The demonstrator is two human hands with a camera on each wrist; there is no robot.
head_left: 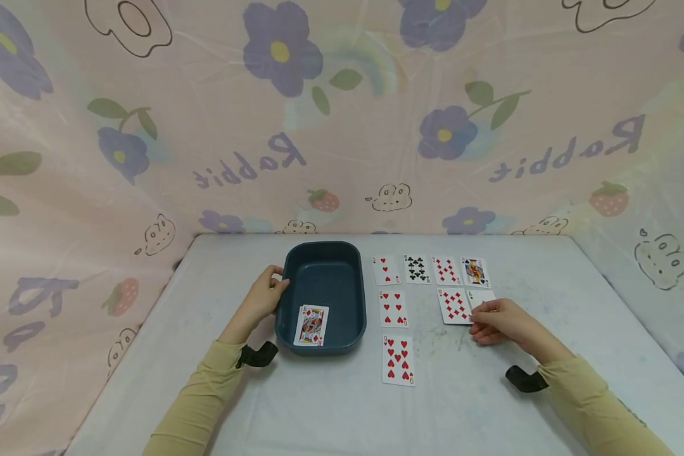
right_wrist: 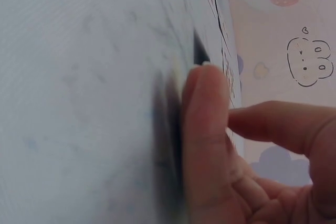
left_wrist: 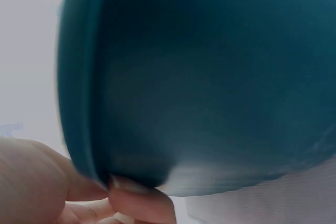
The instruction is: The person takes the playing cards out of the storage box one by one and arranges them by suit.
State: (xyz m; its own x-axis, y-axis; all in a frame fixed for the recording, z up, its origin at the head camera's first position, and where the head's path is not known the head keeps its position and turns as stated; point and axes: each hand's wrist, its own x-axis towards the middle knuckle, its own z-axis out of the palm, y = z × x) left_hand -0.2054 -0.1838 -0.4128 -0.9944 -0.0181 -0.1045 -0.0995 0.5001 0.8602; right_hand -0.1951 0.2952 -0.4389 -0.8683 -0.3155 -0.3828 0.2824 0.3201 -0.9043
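Observation:
At the left side of the dark blue tray (head_left: 319,261), my left hand (head_left: 264,292) grips the rim, thumb over it; the left wrist view shows the tray's wall (left_wrist: 210,77) above the fingertips. A face card with a red diamond, the king-like card (head_left: 311,326), lies in the tray's near left corner on another card. My right hand (head_left: 504,323) pinches the near edge of a mostly white playing card (head_left: 479,296), partly hidden by the fingers. Its left edge meets a diamonds card (head_left: 454,306) on the table. Thumb and forefinger (right_wrist: 207,124) come together in the right wrist view.
Face-up cards lie right of the tray: a hearts card (head_left: 386,271), a clubs card (head_left: 417,269), a diamonds card (head_left: 446,271) and a face card (head_left: 475,272) along the back. Six of hearts (head_left: 393,309) and nine of hearts (head_left: 398,360) lie nearer. A patterned cloth (head_left: 342,158) hangs behind.

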